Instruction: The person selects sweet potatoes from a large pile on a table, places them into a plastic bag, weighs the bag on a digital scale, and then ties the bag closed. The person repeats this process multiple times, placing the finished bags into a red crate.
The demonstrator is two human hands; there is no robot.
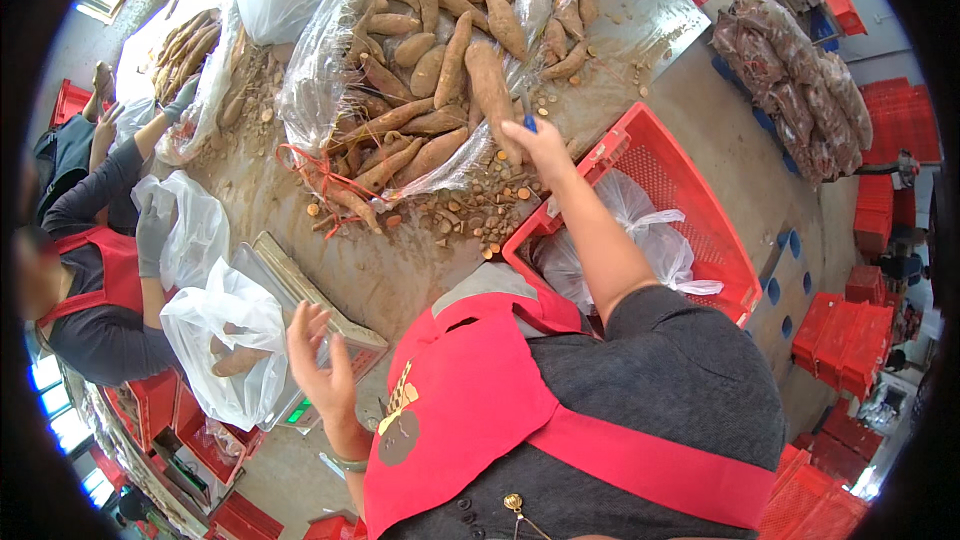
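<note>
My right hand (541, 150) grips a small knife with a blue handle (530, 123), its blade pointing away from me. Against that hand's fingers lies a large sweet potato (491, 86); whether it is also gripped I cannot tell. Beneath it, many sweet potatoes (427, 71) fill an opened clear plastic sack (311, 75) tied with red string. My left hand (322, 360) is empty with fingers apart, beside a white plastic bag (225, 345) holding at least one sweet potato (238, 361). This bag rests on a digital scale (367, 349) with a lit green display.
A red crate (679, 187) with knotted plastic bags (660, 240) stands at my right. Soil and cut root ends (457, 217) litter the metal table (330, 262). At left, a gloved co-worker (112, 277) holds another plastic bag (187, 225). Filled sacks (795, 82) are stacked at far right.
</note>
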